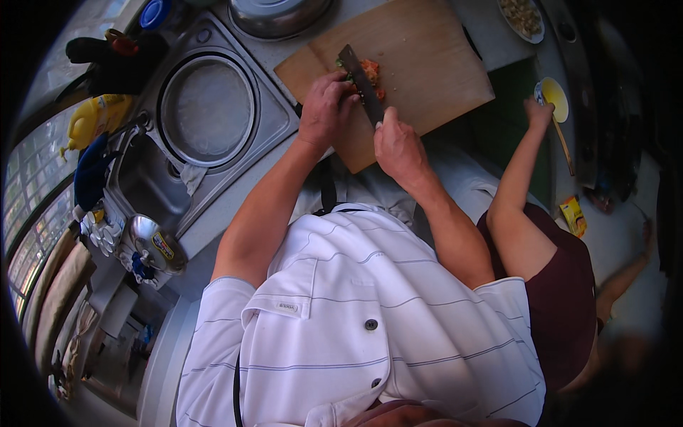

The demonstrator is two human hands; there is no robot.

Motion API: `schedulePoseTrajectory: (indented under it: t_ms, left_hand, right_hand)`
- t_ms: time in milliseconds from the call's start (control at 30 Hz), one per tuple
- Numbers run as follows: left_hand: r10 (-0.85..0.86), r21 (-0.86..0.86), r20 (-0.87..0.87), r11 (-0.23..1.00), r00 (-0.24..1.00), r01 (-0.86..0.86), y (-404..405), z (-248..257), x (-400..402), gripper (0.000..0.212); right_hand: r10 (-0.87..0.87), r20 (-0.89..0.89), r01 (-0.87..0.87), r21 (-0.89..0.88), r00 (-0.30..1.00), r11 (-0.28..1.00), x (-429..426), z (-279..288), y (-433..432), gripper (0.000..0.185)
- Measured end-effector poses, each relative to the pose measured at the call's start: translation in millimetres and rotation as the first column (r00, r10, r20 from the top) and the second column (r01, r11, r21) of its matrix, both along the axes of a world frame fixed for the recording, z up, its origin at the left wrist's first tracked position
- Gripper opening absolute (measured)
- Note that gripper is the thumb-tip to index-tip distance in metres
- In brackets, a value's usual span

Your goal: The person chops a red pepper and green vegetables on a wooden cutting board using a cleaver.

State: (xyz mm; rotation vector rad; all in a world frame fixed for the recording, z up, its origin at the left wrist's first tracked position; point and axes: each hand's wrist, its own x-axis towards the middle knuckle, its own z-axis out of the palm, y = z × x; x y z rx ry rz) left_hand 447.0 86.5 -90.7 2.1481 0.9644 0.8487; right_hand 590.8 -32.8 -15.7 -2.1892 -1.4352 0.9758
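Note:
My right hand (400,147) grips the handle of a cleaver (363,82) over a wooden cutting board (432,64). Beside the blade, on its left, my left hand (324,107) has its fingers curled down at some green vegetable pieces (341,63); whether they pinch any is hidden. Chopped orange-red pieces (370,69) lie in a small pile right of the blade, and a few crumbs are scattered on the board.
Left of the board is a steel sink with a round metal basin (208,109). A metal lid (280,13) sits behind. At right, another person's hand (539,112) holds a yellow-lined bowl (555,100) with a chopstick-like stick. A plate of chopped food (523,18) stands beyond.

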Motion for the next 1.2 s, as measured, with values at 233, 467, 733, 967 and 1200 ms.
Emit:
schedulePoseTrajectory:
  t_ms: [233,467,733,967,1200]
  left_hand:
    - [-0.024,0.089,-0.030,0.996,0.999,0.027,-2,6,-6,0.027]
    - [-0.042,0.129,-0.007,0.991,0.999,0.043,4,-3,-6,0.022]
    - [-0.008,0.093,-0.022,0.996,1.000,0.010,4,-2,-6,0.019]
    - [0.022,0.115,0.026,0.993,0.999,-0.025,0,-7,-5,0.019]
    - [0.052,0.073,0.025,0.996,0.998,-0.054,0,-8,-3,0.021]
  right_hand:
    - [-0.011,0.025,0.011,-0.006,1.000,1.000,0,0,0,0.016]
    - [0.012,0.036,-0.010,-0.045,0.999,0.999,-3,8,4,0.017]
    - [0.019,0.055,-0.015,-0.066,0.998,0.998,-6,6,11,0.016]
    - [0.028,0.031,-0.024,-0.127,0.999,0.992,-3,17,-13,0.015]
    - [0.041,0.074,-0.041,0.004,0.996,0.999,2,9,-23,0.016]
